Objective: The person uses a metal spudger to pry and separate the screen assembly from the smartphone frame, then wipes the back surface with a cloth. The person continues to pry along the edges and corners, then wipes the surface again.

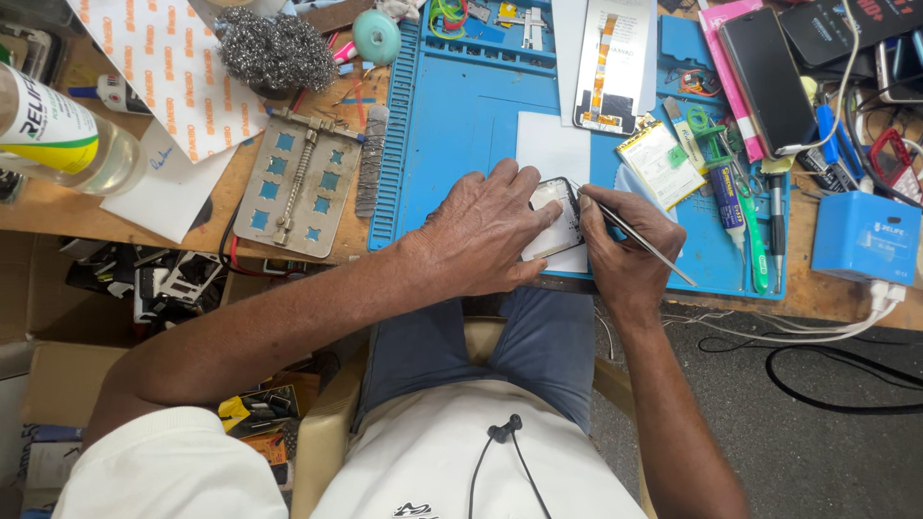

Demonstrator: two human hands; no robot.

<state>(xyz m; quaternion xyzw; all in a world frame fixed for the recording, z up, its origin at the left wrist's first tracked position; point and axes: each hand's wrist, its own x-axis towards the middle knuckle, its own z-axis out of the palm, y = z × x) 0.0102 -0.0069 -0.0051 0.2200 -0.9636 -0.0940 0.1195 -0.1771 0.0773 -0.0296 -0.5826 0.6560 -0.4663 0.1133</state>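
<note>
A: Left hand (486, 231) flat on the small phone (556, 219), pinning it at the near edge of the blue mat (461, 115).

B: Right hand (620, 240) pinches thin tweezers (639, 240), tip at the phone's corner, I think; fingers hide it.

A: Risk? The tip skids and scratches the phone if that hand eases.
</note>
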